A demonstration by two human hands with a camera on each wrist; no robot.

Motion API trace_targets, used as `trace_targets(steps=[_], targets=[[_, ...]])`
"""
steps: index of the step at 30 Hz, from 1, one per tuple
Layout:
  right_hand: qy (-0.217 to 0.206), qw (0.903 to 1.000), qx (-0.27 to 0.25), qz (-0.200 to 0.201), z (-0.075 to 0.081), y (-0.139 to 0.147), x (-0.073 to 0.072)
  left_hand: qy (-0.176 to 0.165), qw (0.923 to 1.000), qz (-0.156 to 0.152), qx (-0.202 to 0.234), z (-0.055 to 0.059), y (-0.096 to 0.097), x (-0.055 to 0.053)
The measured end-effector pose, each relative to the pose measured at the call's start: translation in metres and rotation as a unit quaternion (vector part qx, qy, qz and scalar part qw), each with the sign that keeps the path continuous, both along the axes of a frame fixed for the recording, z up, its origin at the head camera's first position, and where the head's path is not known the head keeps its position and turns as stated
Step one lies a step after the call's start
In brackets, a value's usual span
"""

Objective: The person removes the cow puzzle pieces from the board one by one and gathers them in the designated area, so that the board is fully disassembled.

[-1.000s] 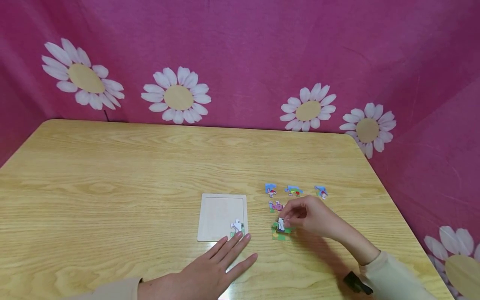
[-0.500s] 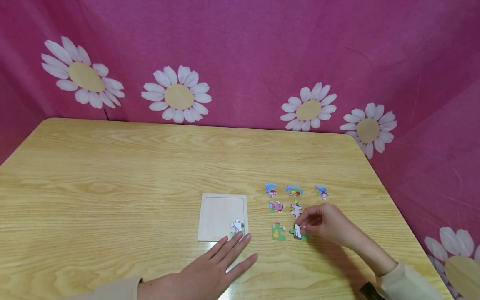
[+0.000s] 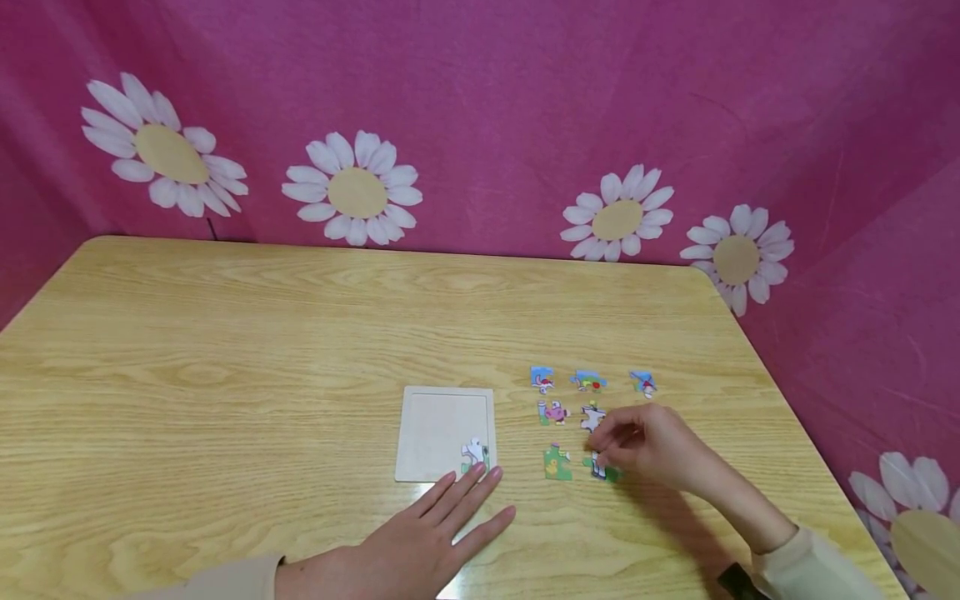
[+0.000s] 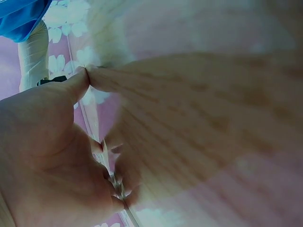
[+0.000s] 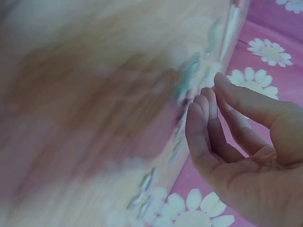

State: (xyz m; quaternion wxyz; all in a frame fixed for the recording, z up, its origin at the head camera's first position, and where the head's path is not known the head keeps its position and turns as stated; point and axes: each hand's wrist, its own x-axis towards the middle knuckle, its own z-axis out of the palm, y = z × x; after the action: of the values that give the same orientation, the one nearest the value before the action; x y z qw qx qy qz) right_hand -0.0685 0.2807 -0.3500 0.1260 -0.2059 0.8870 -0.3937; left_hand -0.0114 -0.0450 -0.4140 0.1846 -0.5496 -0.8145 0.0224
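A square wooden puzzle tray (image 3: 431,429) lies mid-table, with a white-and-green jigsaw piece (image 3: 474,452) in its near right corner. My left hand (image 3: 416,533) is flat and spread, its fingertips resting at the tray's near edge, by that piece. My right hand (image 3: 648,446) hovers right of the tray with fingers bent and nothing visible between them; the right wrist view shows the same hand (image 5: 241,146) with thumb and fingertips close together. Just below its fingertips lies a green-and-white piece (image 3: 597,467), partly covered. A pale purple piece (image 3: 592,417) lies just beyond.
Further jigsaw pieces lie in rows right of the tray: a green duck piece (image 3: 557,463), a pink one (image 3: 553,412), and blue-topped ones (image 3: 542,379) behind. The wooden table (image 3: 262,350) meets a pink daisy-print cloth (image 3: 480,108) at the back.
My right hand has carried the green-and-white piece rightward from over the duck piece, set it on the table and let go. The left hand has stayed put.
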Motion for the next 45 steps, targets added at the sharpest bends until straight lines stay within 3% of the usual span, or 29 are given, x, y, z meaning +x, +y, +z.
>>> trace_targets(steps=[8,19,26,38,45], targets=[[-0.047,0.9966,-0.06,0.03,0.006,-0.029,-0.01,-0.013,0.9999,0.0,-0.007,0.003,0.0,0.0],[-0.079,0.9922,-0.071,0.064,-0.002,-0.079,-0.03,0.0,1.0,-0.001,0.0,-0.001,0.0,-0.001],[-0.094,0.9914,-0.067,0.061,-0.007,-0.101,-0.04,0.011,0.9999,-0.001,0.01,-0.002,0.0,-0.001],[-0.108,0.9903,-0.06,0.063,-0.007,-0.11,-0.044,0.015,0.9999,0.001,0.001,-0.002,0.001,0.0],[-0.16,0.9795,-0.106,0.061,-0.009,-0.107,-0.045,0.01,0.9999,-0.005,0.01,0.0,0.001,0.0]])
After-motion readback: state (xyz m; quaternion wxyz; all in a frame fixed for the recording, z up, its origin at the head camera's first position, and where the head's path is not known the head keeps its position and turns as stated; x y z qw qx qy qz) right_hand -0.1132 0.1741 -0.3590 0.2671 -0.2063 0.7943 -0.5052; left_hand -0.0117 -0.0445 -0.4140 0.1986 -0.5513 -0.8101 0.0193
